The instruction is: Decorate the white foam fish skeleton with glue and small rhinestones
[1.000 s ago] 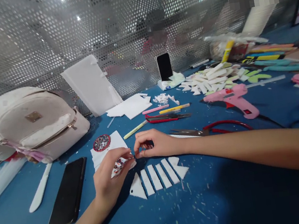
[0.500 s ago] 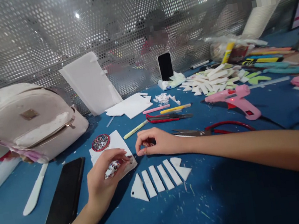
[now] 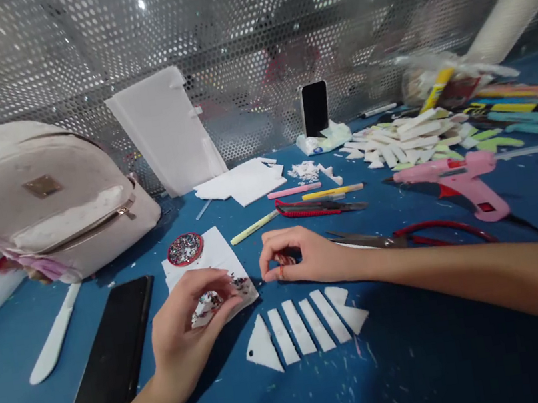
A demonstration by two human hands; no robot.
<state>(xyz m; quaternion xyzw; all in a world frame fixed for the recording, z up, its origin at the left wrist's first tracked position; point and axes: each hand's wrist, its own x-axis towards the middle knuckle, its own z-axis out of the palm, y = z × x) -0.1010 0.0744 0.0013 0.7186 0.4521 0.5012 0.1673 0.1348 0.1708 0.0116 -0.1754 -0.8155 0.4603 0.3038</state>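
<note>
My left hand is curved over a white paper sheet strewn with small multicoloured sequins. Its thumb and fingers arch around the sequins, with a gap between the tips. At the back of the sheet lies a round red-rimmed disc covered in sequins. My right hand rests beside the sheet's right edge, fingers curled and thumb against the index finger; anything in that pinch is hidden. A small orange-red band shows among its fingers. In front lie white foam pieces laid out as a fish.
A pink glue gun, red-handled scissors, and a red cutter lie to the right. White foam strips are heaped behind. A black phone, white plastic knife and pale backpack occupy the left.
The whole view has shifted, so things sit farther right. My left fingers have come slightly closer to the thumb over the sequins. My right hand keeps the same curled pose.
</note>
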